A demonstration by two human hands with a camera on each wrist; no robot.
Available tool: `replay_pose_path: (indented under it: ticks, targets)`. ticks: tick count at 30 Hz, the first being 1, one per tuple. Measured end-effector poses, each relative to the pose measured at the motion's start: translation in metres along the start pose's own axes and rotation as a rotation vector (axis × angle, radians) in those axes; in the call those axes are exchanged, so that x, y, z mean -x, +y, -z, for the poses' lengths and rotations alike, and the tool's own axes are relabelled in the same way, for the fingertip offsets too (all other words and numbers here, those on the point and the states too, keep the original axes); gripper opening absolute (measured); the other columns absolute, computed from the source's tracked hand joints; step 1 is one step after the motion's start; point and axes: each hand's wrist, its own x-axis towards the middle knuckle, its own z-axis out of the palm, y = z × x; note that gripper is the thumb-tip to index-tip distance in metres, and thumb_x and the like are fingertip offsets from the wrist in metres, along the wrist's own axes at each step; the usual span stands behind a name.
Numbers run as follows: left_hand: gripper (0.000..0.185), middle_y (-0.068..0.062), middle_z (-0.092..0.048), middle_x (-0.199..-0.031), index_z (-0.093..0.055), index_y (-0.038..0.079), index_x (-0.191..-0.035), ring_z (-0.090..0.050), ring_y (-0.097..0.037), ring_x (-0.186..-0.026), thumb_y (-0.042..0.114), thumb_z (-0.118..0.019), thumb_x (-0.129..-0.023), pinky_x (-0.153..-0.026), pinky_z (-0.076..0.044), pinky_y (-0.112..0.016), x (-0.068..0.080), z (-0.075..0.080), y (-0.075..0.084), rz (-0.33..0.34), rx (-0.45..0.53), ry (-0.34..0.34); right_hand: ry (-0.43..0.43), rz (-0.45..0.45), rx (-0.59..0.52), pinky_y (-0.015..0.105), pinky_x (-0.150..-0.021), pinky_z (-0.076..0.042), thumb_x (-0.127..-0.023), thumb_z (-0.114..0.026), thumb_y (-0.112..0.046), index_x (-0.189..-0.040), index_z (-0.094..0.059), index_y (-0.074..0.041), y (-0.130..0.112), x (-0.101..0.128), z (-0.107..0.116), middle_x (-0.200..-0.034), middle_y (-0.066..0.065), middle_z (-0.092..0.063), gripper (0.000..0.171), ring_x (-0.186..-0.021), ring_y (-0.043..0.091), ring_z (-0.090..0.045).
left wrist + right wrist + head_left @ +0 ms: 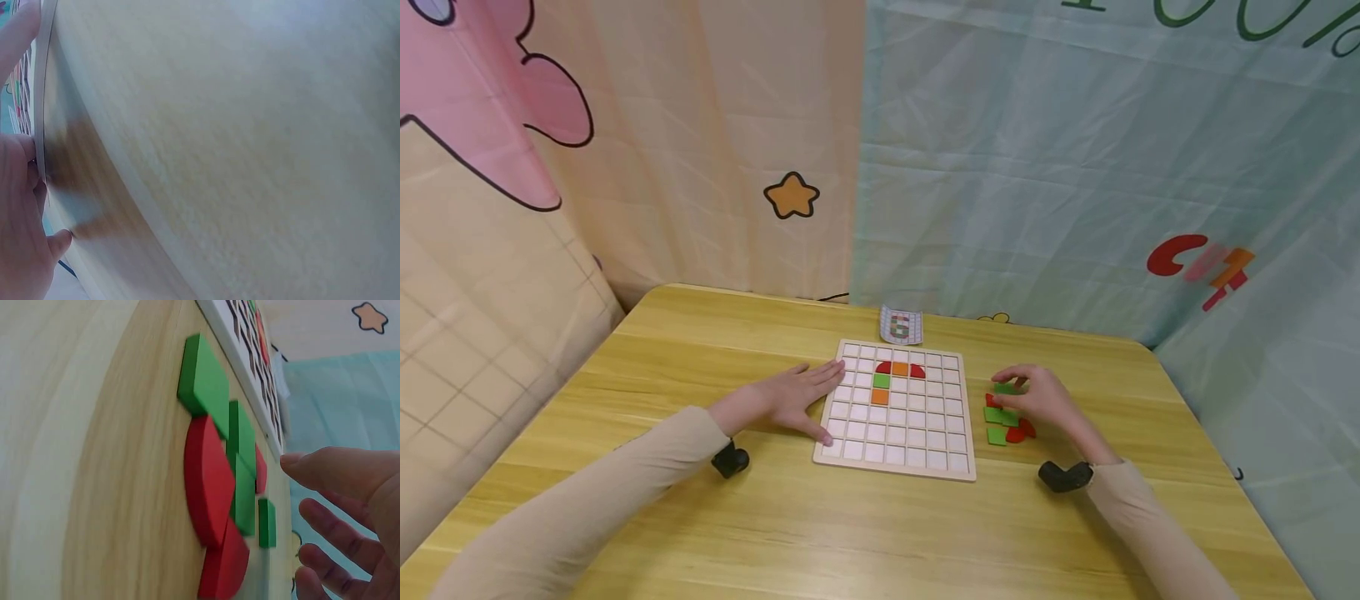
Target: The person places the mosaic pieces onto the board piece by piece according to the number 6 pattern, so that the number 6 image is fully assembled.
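A white gridded board with a pale wooden rim (895, 474) lies on the table. My left hand (792, 402) rests on the board's left edge with fingers spread; part of it shows in the left wrist view. On the grid sit two red curved pieces (917, 372), two orange square tiles (880, 397) and a green square tile (882, 381). To the right, my right hand (1037, 398) hovers at a loose pile of green tiles (209, 387) and red rounded pieces (209, 481). Its thumb and fingers are apart, with nothing between them in the right wrist view.
Behind the board lies a small printed card (901, 326) with a coloured figure on a grid. The wooden table (865, 542) ends at patterned curtains (1000, 167) at the back. A black wrist camera (1065, 477) sits at the right wrist, another (730, 459) at the left.
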Motion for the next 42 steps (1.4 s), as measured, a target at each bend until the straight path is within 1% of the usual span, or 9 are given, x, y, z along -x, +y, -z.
replay_pose_path:
  ticks: [3,8,15,18,23,31,35,38,42]
  targets:
    - [0.113,-0.007,0.002,-0.163,-0.004,0.009,-0.155,-0.002,-0.022,-0.151,0.075,-0.054,-0.079,-0.121,-0.009,-0.052,0.000,0.000,0.000,-0.002,-0.003,0.002,0.006,0.002,0.007,0.042,-0.079,-0.052,-0.081,-0.077,-0.018,-0.109,-0.072,-0.008,0.007,0.002,0.003,-0.111,0.013,-0.070,0.030,-0.095,0.029,-0.062]
    - [0.112,-0.007,0.002,-0.163,-0.004,0.009,-0.155,-0.001,-0.023,-0.151,0.075,-0.054,-0.079,-0.121,-0.009,-0.052,0.000,0.001,0.000,-0.002,-0.007,0.000,-0.005,-0.002,-0.005,0.045,-0.081,-0.052,-0.080,-0.078,-0.019,-0.110,-0.071,-0.007,0.013,0.003,0.008,-0.112,0.016,-0.069,0.033,-0.094,0.030,-0.063]
    - [0.112,-0.007,0.002,-0.163,-0.004,0.009,-0.155,-0.001,-0.023,-0.151,0.075,-0.054,-0.079,-0.121,-0.009,-0.052,0.001,0.002,0.000,0.000,-0.008,-0.007,-0.021,-0.016,0.001,0.040,-0.079,-0.051,-0.081,-0.076,-0.020,-0.111,-0.071,-0.007,0.020,0.001,0.009,-0.114,0.015,-0.068,0.033,-0.094,0.027,-0.062]
    - [0.113,-0.007,0.002,-0.163,-0.004,0.009,-0.155,-0.001,-0.022,-0.151,0.075,-0.054,-0.079,-0.121,-0.009,-0.052,0.000,0.002,0.001,0.000,-0.007,-0.011,-0.033,-0.018,0.004,0.043,-0.081,-0.051,-0.082,-0.076,-0.021,-0.112,-0.071,-0.008,0.022,0.000,0.009,-0.116,0.016,-0.068,0.032,-0.096,0.028,-0.062]
    - [0.113,-0.006,0.003,-0.163,-0.004,0.009,-0.155,-0.001,-0.022,-0.151,0.075,-0.053,-0.079,-0.121,-0.009,-0.051,-0.001,0.002,0.000,0.002,-0.013,-0.010,-0.053,-0.037,0.006,0.049,-0.087,-0.050,-0.083,-0.074,-0.022,-0.113,-0.071,-0.008,0.023,-0.002,0.009,-0.120,0.019,-0.066,0.033,-0.103,0.033,-0.060]
    - [0.113,-0.006,0.003,-0.163,-0.004,0.009,-0.155,-0.001,-0.022,-0.151,0.076,-0.053,-0.079,-0.121,-0.009,-0.051,-0.002,0.002,0.000,0.004,-0.018,-0.012,-0.067,-0.025,0.002,0.052,-0.090,-0.050,-0.085,-0.073,-0.021,-0.113,-0.071,-0.006,0.022,-0.003,0.011,-0.117,0.020,-0.066,0.032,-0.106,0.038,-0.061]
    - [0.113,-0.007,0.003,-0.163,-0.004,0.009,-0.155,-0.001,-0.022,-0.151,0.076,-0.053,-0.079,-0.121,-0.009,-0.051,-0.001,0.001,0.000,0.003,-0.022,-0.009,-0.070,-0.021,0.003,0.051,-0.088,-0.051,-0.085,-0.073,-0.022,-0.112,-0.071,-0.005,0.023,-0.004,0.011,-0.116,0.020,-0.067,0.032,-0.103,0.035,-0.063]
    - [0.113,-0.007,0.003,-0.163,-0.004,0.009,-0.155,-0.001,-0.022,-0.151,0.076,-0.053,-0.079,-0.121,-0.009,-0.052,-0.001,0.001,0.000,0.001,-0.022,-0.010,-0.073,-0.015,0.002,0.048,-0.085,-0.052,-0.085,-0.073,-0.021,-0.111,-0.071,-0.004,0.024,-0.004,0.010,-0.112,0.019,-0.068,0.031,-0.098,0.032,-0.065]
    - [0.112,-0.007,0.002,-0.163,-0.004,0.009,-0.155,-0.001,-0.022,-0.151,0.075,-0.053,-0.079,-0.121,-0.009,-0.052,0.000,0.001,0.000,0.000,-0.014,-0.010,-0.077,-0.017,0.000,0.047,-0.084,-0.053,-0.085,-0.073,-0.020,-0.111,-0.071,-0.003,0.023,-0.004,0.010,-0.109,0.018,-0.069,0.031,-0.095,0.030,-0.065]
